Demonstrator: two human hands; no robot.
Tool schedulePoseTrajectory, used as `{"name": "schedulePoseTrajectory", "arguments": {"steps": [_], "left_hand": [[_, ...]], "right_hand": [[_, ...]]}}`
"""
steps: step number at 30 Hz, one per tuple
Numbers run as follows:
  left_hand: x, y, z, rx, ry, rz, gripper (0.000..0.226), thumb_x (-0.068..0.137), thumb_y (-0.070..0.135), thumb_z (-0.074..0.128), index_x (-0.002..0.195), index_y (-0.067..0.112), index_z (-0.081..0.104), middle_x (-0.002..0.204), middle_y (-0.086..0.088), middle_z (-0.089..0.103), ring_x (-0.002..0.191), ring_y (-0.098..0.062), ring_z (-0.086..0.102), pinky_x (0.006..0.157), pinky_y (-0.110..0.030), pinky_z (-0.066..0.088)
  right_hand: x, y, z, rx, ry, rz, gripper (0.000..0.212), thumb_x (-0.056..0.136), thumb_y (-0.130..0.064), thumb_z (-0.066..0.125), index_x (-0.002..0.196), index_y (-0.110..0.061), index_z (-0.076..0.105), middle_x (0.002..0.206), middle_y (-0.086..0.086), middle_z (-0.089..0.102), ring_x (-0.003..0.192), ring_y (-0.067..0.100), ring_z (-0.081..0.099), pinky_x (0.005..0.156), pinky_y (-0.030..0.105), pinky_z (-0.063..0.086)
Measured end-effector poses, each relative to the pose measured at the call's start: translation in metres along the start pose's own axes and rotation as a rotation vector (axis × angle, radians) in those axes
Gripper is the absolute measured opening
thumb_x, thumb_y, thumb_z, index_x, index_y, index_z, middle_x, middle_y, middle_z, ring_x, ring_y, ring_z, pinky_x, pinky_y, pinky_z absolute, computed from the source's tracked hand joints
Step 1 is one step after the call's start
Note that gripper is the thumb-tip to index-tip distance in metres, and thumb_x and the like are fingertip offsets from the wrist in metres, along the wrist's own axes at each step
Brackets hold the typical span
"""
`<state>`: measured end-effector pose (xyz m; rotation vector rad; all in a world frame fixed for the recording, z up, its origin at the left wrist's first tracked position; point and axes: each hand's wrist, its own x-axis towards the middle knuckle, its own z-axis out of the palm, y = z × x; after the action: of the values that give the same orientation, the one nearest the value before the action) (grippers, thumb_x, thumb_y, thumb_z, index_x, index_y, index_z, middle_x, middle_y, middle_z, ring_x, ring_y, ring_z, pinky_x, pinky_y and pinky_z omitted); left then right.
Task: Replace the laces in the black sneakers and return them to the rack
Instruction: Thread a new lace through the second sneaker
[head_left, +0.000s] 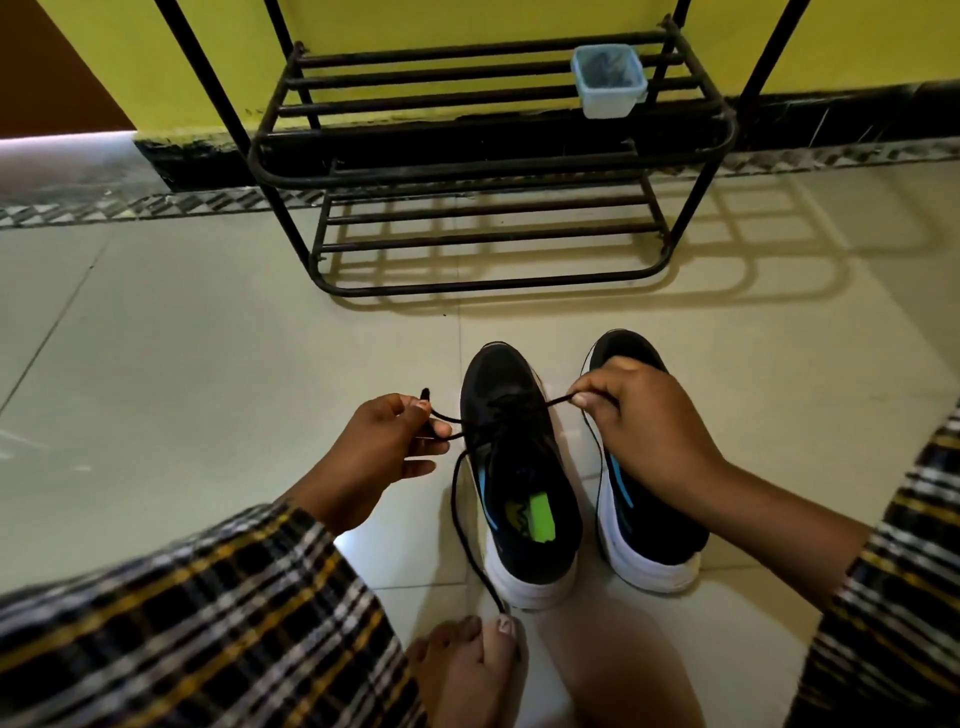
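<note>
Two black sneakers (524, 467) with white soles stood side by side on the tiled floor (208, 364), toes toward the black metal rack (483, 156), with bare floor between. The left hand (379, 457) pinched one end of the black lace (462, 519), fingers curled on it; the right hand (639, 421) pinched the other end. A clear tub (610, 85) sat on the rack's upper shelf.

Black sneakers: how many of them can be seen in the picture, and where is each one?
2. The left sneaker stands on the floor tiles between both hands. The right sneaker stands beside it, partly hidden under the right hand. None is on the rack.
</note>
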<state>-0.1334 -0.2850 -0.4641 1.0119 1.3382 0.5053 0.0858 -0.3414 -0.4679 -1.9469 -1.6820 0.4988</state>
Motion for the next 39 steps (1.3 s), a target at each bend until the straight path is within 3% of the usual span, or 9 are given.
{"name": "schedulePoseTrajectory", "arguments": {"steps": [10, 12, 15, 18, 24, 28, 32, 35, 39], "left_hand": [[0.008, -0.008, -0.006, 0.206, -0.003, -0.011, 0.014, 0.098, 0.019, 0.046, 0.087, 0.013, 0.053, 0.090, -0.005, 0.068, 0.083, -0.017, 0.060, 0.073, -0.031, 0.047], [0.006, -0.013, -0.005, 0.527, 0.090, 0.156, 0.009, 0.094, 0.025, 0.054, 0.098, 0.018, 0.056, 0.112, 0.000, 0.061, 0.090, -0.013, 0.056, 0.081, -0.031, 0.046], [0.001, -0.013, 0.003, 0.831, 0.082, 0.556, 0.034, 0.088, 0.035, 0.059, 0.121, 0.034, 0.053, 0.135, 0.010, 0.048, 0.121, -0.012, 0.046, 0.103, -0.036, 0.038], [-0.011, -0.006, 0.023, 0.723, -0.065, 0.651, 0.023, 0.090, 0.026, 0.061, 0.113, 0.028, 0.064, 0.112, 0.014, 0.064, 0.103, 0.002, 0.055, 0.088, -0.013, 0.042], [-0.008, -0.003, 0.032, 0.542, -0.033, 0.535, 0.017, 0.094, 0.022, 0.055, 0.087, 0.020, 0.071, 0.074, 0.006, 0.071, 0.073, -0.006, 0.065, 0.070, -0.019, 0.046], [-0.003, -0.009, 0.028, 0.429, 0.008, 0.395, 0.016, 0.094, 0.018, 0.055, 0.087, 0.019, 0.069, 0.070, 0.004, 0.072, 0.074, -0.018, 0.067, 0.066, -0.019, 0.047], [-0.001, -0.016, 0.026, 0.500, 0.014, 0.377, 0.019, 0.092, 0.023, 0.058, 0.081, 0.021, 0.073, 0.076, 0.002, 0.072, 0.078, -0.017, 0.066, 0.072, -0.026, 0.048], [0.000, -0.018, 0.025, 0.471, 0.022, 0.363, 0.014, 0.091, 0.016, 0.060, 0.088, 0.021, 0.072, 0.083, 0.001, 0.073, 0.080, -0.007, 0.068, 0.069, -0.018, 0.048], [0.000, -0.020, 0.025, 0.459, 0.012, 0.366, 0.014, 0.091, 0.014, 0.060, 0.090, 0.023, 0.070, 0.074, 0.004, 0.071, 0.068, 0.005, 0.063, 0.063, -0.003, 0.041]], "right_hand": [[0.004, -0.002, -0.010, -0.110, 0.083, -0.097, 0.010, 0.087, -0.018, 0.063, 0.086, -0.014, 0.072, 0.083, -0.002, 0.060, 0.091, 0.020, 0.048, 0.076, 0.027, 0.034], [0.003, -0.005, -0.008, -0.085, 0.036, -0.097, 0.009, 0.085, -0.021, 0.067, 0.082, -0.014, 0.071, 0.080, -0.005, 0.056, 0.089, 0.017, 0.049, 0.074, 0.026, 0.035], [-0.001, -0.010, -0.002, -0.004, -0.041, -0.136, 0.007, 0.082, -0.022, 0.071, 0.076, -0.017, 0.069, 0.076, -0.007, 0.057, 0.078, 0.010, 0.050, 0.071, 0.022, 0.038], [-0.002, -0.019, 0.003, 0.134, -0.098, -0.165, 0.004, 0.081, -0.019, 0.072, 0.077, -0.019, 0.070, 0.075, -0.009, 0.060, 0.071, 0.004, 0.054, 0.066, 0.013, 0.040], [0.001, -0.021, 0.004, 0.090, -0.008, -0.228, 0.012, 0.084, -0.025, 0.068, 0.076, -0.016, 0.066, 0.068, -0.008, 0.059, 0.066, 0.005, 0.054, 0.062, 0.023, 0.045], [0.002, -0.013, 0.010, -0.111, -0.163, -0.090, 0.030, 0.086, -0.041, 0.063, 0.070, -0.017, 0.055, 0.058, -0.008, 0.049, 0.058, 0.009, 0.048, 0.057, 0.028, 0.038], [-0.007, -0.015, 0.023, -0.447, -0.421, -0.036, 0.047, 0.087, -0.057, 0.052, 0.080, -0.011, 0.056, 0.073, 0.004, 0.055, 0.075, 0.024, 0.058, 0.061, 0.032, 0.044], [-0.011, -0.017, 0.025, -0.562, -0.477, -0.072, 0.042, 0.096, -0.045, 0.043, 0.094, -0.006, 0.059, 0.089, 0.013, 0.060, 0.086, 0.029, 0.060, 0.060, 0.029, 0.037], [-0.015, -0.020, 0.025, -0.547, -0.466, -0.126, 0.035, 0.095, -0.035, 0.042, 0.081, -0.007, 0.057, 0.069, 0.008, 0.044, 0.071, 0.028, 0.055, 0.054, 0.028, 0.032]]}}
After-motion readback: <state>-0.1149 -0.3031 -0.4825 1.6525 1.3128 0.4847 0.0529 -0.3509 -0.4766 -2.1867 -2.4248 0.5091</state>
